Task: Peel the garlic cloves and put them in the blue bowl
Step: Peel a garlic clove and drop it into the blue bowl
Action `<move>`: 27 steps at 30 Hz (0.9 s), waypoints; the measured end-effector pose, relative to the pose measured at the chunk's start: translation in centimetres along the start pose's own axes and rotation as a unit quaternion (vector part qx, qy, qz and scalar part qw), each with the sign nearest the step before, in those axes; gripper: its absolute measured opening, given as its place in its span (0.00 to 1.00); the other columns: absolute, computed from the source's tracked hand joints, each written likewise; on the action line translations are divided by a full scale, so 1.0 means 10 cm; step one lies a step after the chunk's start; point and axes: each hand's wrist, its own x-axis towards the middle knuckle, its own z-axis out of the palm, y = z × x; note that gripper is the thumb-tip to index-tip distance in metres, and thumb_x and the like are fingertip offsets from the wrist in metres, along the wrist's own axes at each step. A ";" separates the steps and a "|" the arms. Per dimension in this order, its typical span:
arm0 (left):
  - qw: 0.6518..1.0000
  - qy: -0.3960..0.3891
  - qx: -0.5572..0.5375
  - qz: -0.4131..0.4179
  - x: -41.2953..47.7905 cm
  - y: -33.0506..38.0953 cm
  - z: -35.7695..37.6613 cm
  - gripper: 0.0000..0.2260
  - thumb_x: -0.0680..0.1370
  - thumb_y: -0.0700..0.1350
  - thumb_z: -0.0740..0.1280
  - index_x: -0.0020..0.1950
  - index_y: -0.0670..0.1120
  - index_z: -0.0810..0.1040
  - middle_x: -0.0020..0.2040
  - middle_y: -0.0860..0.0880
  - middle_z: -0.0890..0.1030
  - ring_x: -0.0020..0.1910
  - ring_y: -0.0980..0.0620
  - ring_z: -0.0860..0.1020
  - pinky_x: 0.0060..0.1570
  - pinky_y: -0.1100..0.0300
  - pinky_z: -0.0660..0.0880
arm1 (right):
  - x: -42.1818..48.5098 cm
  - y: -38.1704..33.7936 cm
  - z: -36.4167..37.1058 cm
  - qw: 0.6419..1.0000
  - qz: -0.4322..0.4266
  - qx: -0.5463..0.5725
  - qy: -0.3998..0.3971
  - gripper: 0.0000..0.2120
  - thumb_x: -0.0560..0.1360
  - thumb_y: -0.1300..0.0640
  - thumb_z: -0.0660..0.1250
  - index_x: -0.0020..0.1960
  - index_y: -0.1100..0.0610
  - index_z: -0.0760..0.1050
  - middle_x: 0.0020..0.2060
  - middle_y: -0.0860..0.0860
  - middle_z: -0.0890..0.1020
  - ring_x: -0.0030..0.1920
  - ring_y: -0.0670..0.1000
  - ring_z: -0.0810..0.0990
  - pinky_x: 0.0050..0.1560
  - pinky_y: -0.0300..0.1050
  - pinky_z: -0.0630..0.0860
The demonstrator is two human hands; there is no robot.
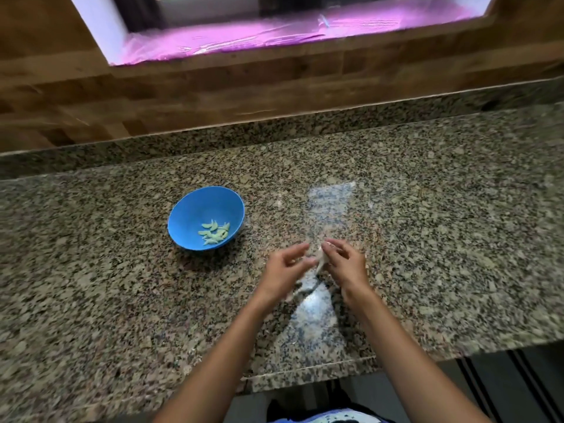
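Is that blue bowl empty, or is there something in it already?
Not empty. The blue bowl holds a small heap of pale peeled garlic cloves on its near side; most of its inside is bare.

Only the round blue plastic bowl at ten o'clock interrupts the speckled granite counter, bare elsewhere.

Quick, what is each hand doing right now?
Left hand: fingers part open, touching the garlic clove.
Right hand: pinching the garlic clove.
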 end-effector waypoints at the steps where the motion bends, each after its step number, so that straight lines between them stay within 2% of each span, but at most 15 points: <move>1: 1.000 0.004 -0.028 -0.008 -0.02 -0.08 0.09 0.19 0.73 0.42 0.71 0.64 0.48 0.75 0.61 0.50 0.78 0.56 0.53 0.79 0.54 0.57 0.78 | -0.05 0.00 0.08 0.999 0.024 0.036 -0.013 0.08 0.77 0.58 0.62 0.54 0.58 0.76 0.51 0.57 0.80 0.48 0.54 0.80 0.47 0.45 0.80; 3: 0.994 0.080 -0.074 -0.011 -0.03 -0.15 0.14 0.15 0.72 0.40 0.72 0.58 0.48 0.79 0.56 0.47 0.81 0.50 0.53 0.81 0.49 0.58 0.80 | -0.12 -0.01 0.18 0.995 0.046 0.072 -0.042 0.12 0.80 0.57 0.57 0.57 0.60 0.75 0.51 0.57 0.79 0.49 0.54 0.80 0.47 0.43 0.80; 5: 0.977 0.130 -0.161 -0.043 -0.04 -0.14 0.08 0.10 0.72 0.38 0.71 0.53 0.45 0.81 0.49 0.44 0.84 0.44 0.52 0.83 0.42 0.62 0.79 | -0.16 -0.04 0.21 0.996 0.033 0.055 -0.061 0.12 0.79 0.61 0.58 0.59 0.60 0.75 0.51 0.55 0.80 0.52 0.53 0.80 0.51 0.43 0.79; 7: 0.931 0.117 -0.333 -0.092 -0.05 -0.14 -0.01 0.08 0.73 0.35 0.69 0.52 0.38 0.81 0.43 0.42 0.84 0.38 0.50 0.83 0.36 0.64 0.79 | -0.16 -0.04 0.18 0.997 0.008 0.025 -0.074 0.11 0.76 0.64 0.61 0.56 0.57 0.77 0.55 0.55 0.80 0.55 0.51 0.79 0.56 0.43 0.76; 9: 0.863 0.075 -0.483 -0.130 -0.07 -0.16 -0.07 0.07 0.72 0.32 0.68 0.48 0.35 0.81 0.41 0.39 0.83 0.34 0.49 0.83 0.32 0.63 0.79 | -0.15 -0.03 0.15 0.994 0.013 0.017 -0.108 0.11 0.75 0.62 0.65 0.55 0.53 0.78 0.58 0.52 0.79 0.61 0.53 0.75 0.63 0.50 0.70; 10: 0.835 0.051 -0.530 -0.142 -0.08 -0.17 -0.08 0.07 0.70 0.32 0.68 0.47 0.34 0.81 0.40 0.39 0.83 0.33 0.49 0.82 0.32 0.63 0.80 | -0.15 -0.01 0.14 0.989 0.034 0.025 -0.141 0.13 0.74 0.59 0.66 0.58 0.50 0.77 0.60 0.51 0.79 0.63 0.55 0.73 0.65 0.55 0.67; 12: 0.815 0.027 -0.557 -0.155 -0.10 -0.18 -0.06 0.08 0.69 0.32 0.67 0.47 0.34 0.80 0.40 0.38 0.83 0.33 0.50 0.82 0.35 0.61 0.81 | -0.16 0.04 0.15 0.974 0.084 0.076 -0.198 0.18 0.74 0.57 0.66 0.63 0.49 0.73 0.59 0.51 0.79 0.63 0.59 0.74 0.63 0.59 0.69; 14: 0.827 0.037 -0.538 -0.160 -0.09 -0.17 -0.02 0.06 0.74 0.33 0.64 0.49 0.34 0.78 0.40 0.37 0.83 0.33 0.47 0.83 0.34 0.59 0.81 | -0.18 0.06 0.17 0.963 0.088 0.144 -0.211 0.15 0.76 0.63 0.63 0.60 0.52 0.75 0.55 0.54 0.81 0.55 0.56 0.79 0.51 0.52 0.79; 16: 0.851 0.057 -0.497 -0.161 -0.10 -0.15 -0.01 0.06 0.77 0.33 0.61 0.48 0.35 0.78 0.39 0.36 0.83 0.33 0.45 0.83 0.36 0.55 0.81 | -0.20 0.08 0.17 0.969 0.051 0.128 -0.206 0.11 0.76 0.65 0.62 0.55 0.55 0.77 0.54 0.55 0.80 0.50 0.52 0.80 0.43 0.45 0.80; 18: 0.878 0.067 -0.443 -0.170 -0.09 -0.16 -0.04 0.08 0.77 0.33 0.60 0.48 0.35 0.79 0.40 0.36 0.82 0.34 0.45 0.83 0.37 0.55 0.81 | -0.17 0.12 0.16 0.975 0.032 0.095 -0.201 0.08 0.76 0.65 0.63 0.51 0.58 0.78 0.52 0.55 0.80 0.46 0.50 0.80 0.42 0.43 0.80; 20: 0.897 0.074 -0.394 -0.188 -0.08 -0.20 -0.06 0.08 0.78 0.33 0.59 0.51 0.35 0.78 0.39 0.37 0.82 0.33 0.46 0.82 0.35 0.56 0.81 | -0.14 0.18 0.15 0.973 0.054 0.099 -0.199 0.07 0.76 0.65 0.62 0.51 0.59 0.78 0.51 0.55 0.80 0.42 0.48 0.81 0.40 0.41 0.79; 23: 0.901 0.106 -0.369 -0.199 -0.05 -0.27 -0.10 0.12 0.81 0.38 0.58 0.58 0.32 0.75 0.40 0.36 0.82 0.32 0.45 0.83 0.33 0.56 0.81 | -0.10 0.26 0.16 0.967 0.107 0.111 -0.201 0.09 0.78 0.63 0.61 0.56 0.60 0.77 0.49 0.54 0.81 0.44 0.49 0.80 0.42 0.42 0.80; 25: 0.899 0.103 -0.376 -0.197 -0.05 -0.31 -0.16 0.15 0.81 0.43 0.58 0.61 0.34 0.72 0.46 0.34 0.81 0.37 0.43 0.83 0.36 0.54 0.82 | -0.10 0.30 0.17 0.968 0.116 0.104 -0.198 0.10 0.78 0.62 0.60 0.56 0.60 0.76 0.48 0.54 0.81 0.44 0.49 0.80 0.43 0.42 0.80; 27: 0.914 0.077 -0.345 -0.198 -0.07 -0.32 -0.21 0.17 0.80 0.52 0.61 0.59 0.39 0.74 0.51 0.35 0.81 0.46 0.41 0.83 0.41 0.52 0.82 | -0.10 0.32 0.17 0.970 0.112 0.088 -0.196 0.11 0.78 0.62 0.60 0.58 0.60 0.76 0.50 0.56 0.81 0.46 0.50 0.80 0.46 0.43 0.80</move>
